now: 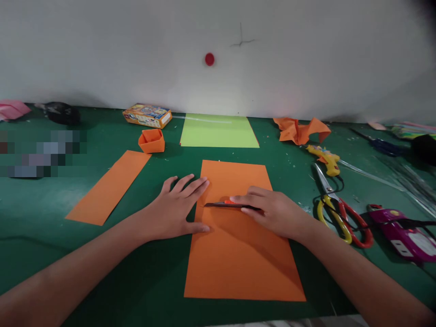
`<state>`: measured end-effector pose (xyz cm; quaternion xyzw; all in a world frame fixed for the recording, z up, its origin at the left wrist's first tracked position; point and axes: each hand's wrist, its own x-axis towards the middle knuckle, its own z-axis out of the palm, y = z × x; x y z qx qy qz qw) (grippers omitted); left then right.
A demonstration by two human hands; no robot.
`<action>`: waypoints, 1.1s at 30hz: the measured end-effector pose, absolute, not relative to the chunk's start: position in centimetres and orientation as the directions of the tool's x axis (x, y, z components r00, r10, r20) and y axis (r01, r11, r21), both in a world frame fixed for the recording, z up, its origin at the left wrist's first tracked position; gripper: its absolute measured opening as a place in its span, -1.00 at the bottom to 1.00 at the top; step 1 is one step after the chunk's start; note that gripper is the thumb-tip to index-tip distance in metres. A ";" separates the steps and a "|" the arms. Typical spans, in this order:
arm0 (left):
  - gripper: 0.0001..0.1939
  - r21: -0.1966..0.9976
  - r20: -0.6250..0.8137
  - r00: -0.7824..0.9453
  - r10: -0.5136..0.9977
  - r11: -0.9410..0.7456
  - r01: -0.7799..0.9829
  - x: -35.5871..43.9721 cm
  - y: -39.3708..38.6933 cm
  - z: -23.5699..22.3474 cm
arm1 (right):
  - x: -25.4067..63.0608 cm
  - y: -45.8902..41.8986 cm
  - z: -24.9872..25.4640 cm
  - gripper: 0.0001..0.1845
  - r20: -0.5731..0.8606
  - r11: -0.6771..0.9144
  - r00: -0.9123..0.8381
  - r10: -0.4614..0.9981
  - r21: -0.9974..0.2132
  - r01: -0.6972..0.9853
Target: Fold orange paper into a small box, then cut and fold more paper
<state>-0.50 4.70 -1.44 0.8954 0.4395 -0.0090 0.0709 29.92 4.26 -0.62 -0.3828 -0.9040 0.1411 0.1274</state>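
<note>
A large sheet of orange paper [238,268] lies flat on the green table in front of me. My left hand [173,209] rests with fingers spread, its fingertips and thumb on the sheet's left edge. In my right hand [272,209] is a dark utility knife [218,205] with an orange slider, lying sideways low over the paper. Its tip points left, close to the sheet's left edge between my left thumb and fingers. Part of the knife's body is hidden by my right fingers.
An orange strip [109,186] and folded orange box [151,141] lie left. Lime paper [220,131] and a small carton [148,115] sit behind. At right are crumpled orange paper [301,131], a yellow glue gun [325,160], scissors [335,204] and a purple power strip [405,234] with cords.
</note>
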 end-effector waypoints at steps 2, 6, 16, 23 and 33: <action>0.10 0.117 -0.079 0.613 0.786 -0.604 0.789 -0.5 4.7 -1.4 | 30.0 4.3 -0.6 -0.58 0.129 0.672 -0.676 0.725 -0.346 0.655; 0.09 0.112 -0.074 0.616 0.785 -0.607 0.787 -0.6 4.7 -1.6 | 30.0 4.2 -0.7 -0.59 0.139 0.681 -0.681 0.719 -0.338 0.649; 0.09 0.122 -0.078 0.622 0.780 -0.611 0.782 -0.7 4.8 -1.6 | 30.2 4.2 -0.7 -0.58 0.128 0.680 -0.683 0.720 -0.332 0.654; 0.09 0.108 -0.097 0.612 0.785 -0.603 0.791 -0.5 4.8 -1.3 | 30.2 4.2 -0.6 -0.60 0.136 0.683 -0.681 0.719 -0.318 0.657; 0.09 0.111 -0.063 0.628 0.776 -0.620 0.777 -0.7 4.8 -1.6 | 30.3 4.2 -0.5 -0.61 0.126 0.679 -0.682 0.721 -0.325 0.658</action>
